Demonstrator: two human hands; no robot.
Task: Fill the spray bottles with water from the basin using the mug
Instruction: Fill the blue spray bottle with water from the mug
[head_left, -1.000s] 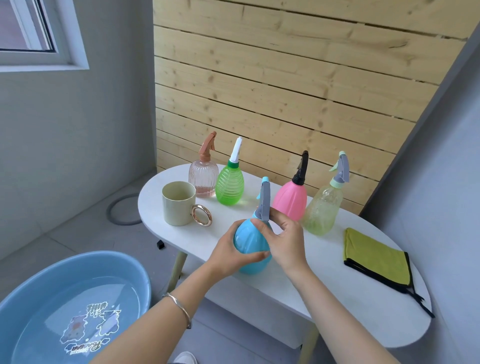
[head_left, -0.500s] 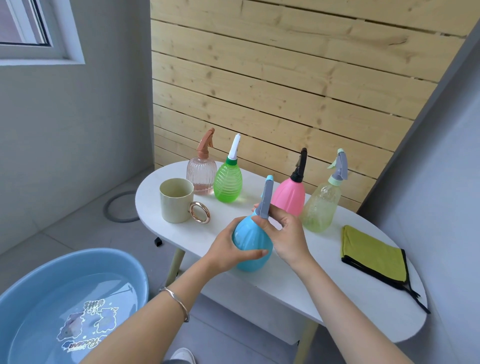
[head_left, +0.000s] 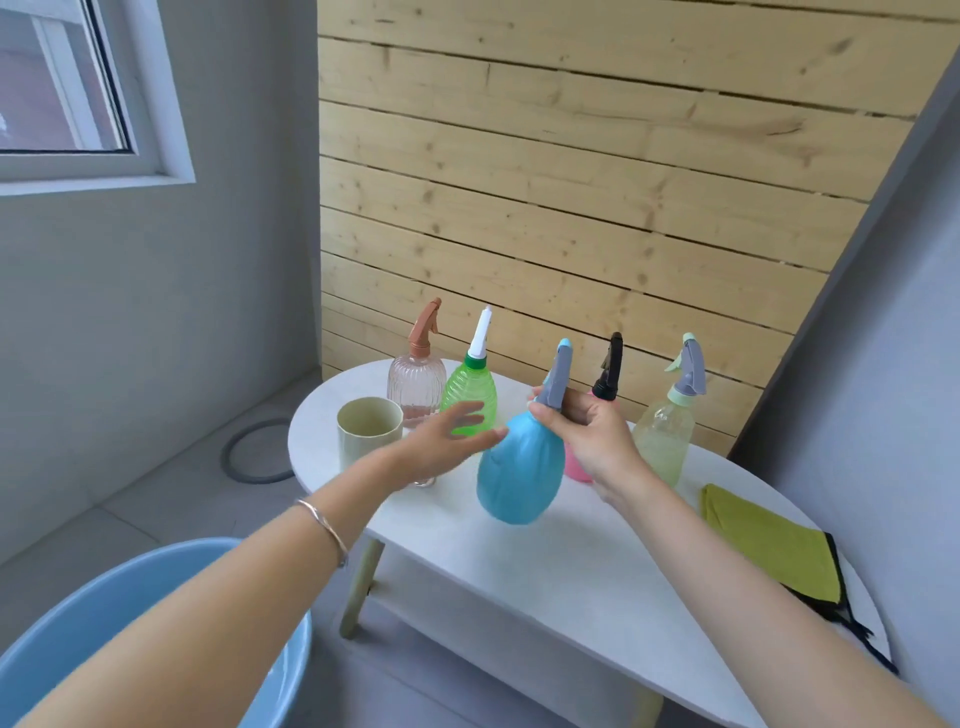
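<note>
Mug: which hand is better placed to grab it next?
Left, probably. The left hand is open, empty, close to the mug; the right hand grips the blue spray bottle by its neck.

White oval surface: load
Upright: mug, rose bottle, green bottle, pink bottle, pale yellow bottle; flat: yellow-green cloth

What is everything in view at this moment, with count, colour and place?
Blue plastic spray bottle: one, tilted, in the right hand.
Other plastic spray bottles: four, upright along the table's back: clear pink bottle, green bottle, pink bottle, pale yellow bottle.
Cylindrical mug: one, beige, table's left end.
Folded cloth: one, yellow-green, table's right end.
Oval table: one, white, by the wooden wall.
Round plastic basin: one, light blue, floor, lower left.
Left hand: one, open, beside the blue bottle.
Right hand: one, fingers pinching the blue bottle's sprayer.
</note>
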